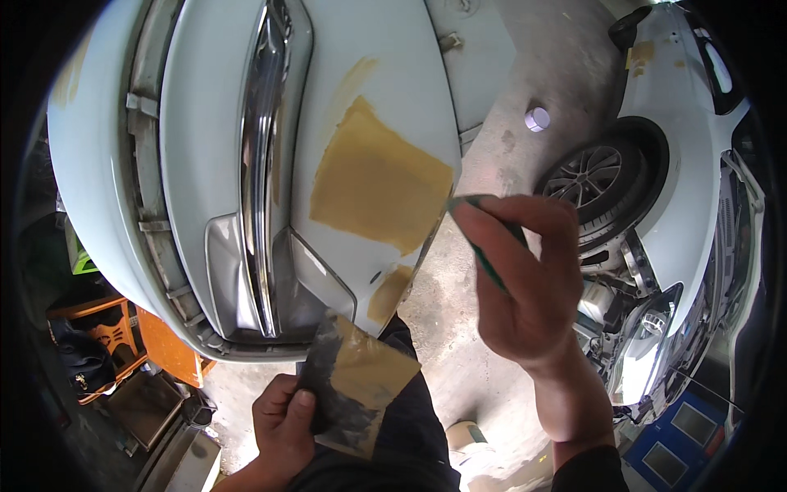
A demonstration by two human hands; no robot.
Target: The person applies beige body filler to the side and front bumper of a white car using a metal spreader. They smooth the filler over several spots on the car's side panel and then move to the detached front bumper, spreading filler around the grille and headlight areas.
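Note:
My right hand [525,271] pinches a thin dark green filler spreader [492,266], its tip at the right edge of a pale car panel [381,33]. On that panel lies a broad tan patch of body filler [381,176], with a smaller filler patch [389,293] below it and a faint smear above. My left hand [283,426] grips a grey-black mixing board [324,381] by its left side, thumb on top. Tan filler covers much of the board's right part. A chrome trim strip [264,164] runs down the panel left of the large patch.
To the right stands another pale car [676,156] with a wheel [602,176] and exposed front parts. A small white round object [537,120] is on the concrete floor [500,156]. Orange wooden furniture [172,344] stands lower left, a blue cabinet [676,439] lower right.

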